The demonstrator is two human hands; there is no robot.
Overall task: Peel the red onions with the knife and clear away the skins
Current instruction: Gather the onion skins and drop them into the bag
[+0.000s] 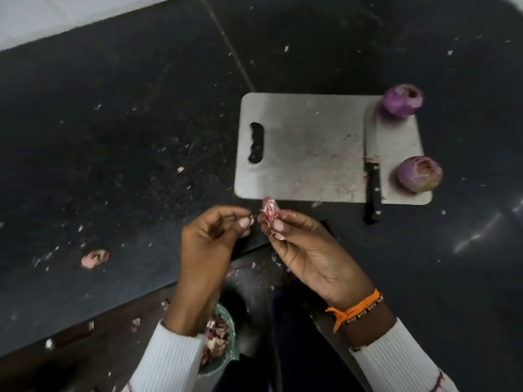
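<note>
Two onions: peeled, on the board's right side — far onion (403, 99), near onion (419, 174), knife (373, 176) lying between them.
Right hand (308, 250): you're pinching a wad of skins (270, 212).
Left hand (209, 241): fingertips pressed on a scrap.
Next drop: the bin (219, 339) sits below — under your left wrist, the nearer side.

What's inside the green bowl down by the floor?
The green bowl holds a heap of reddish onion skins. The left arm's sleeve covers part of it, so the rest stays hidden.
</note>
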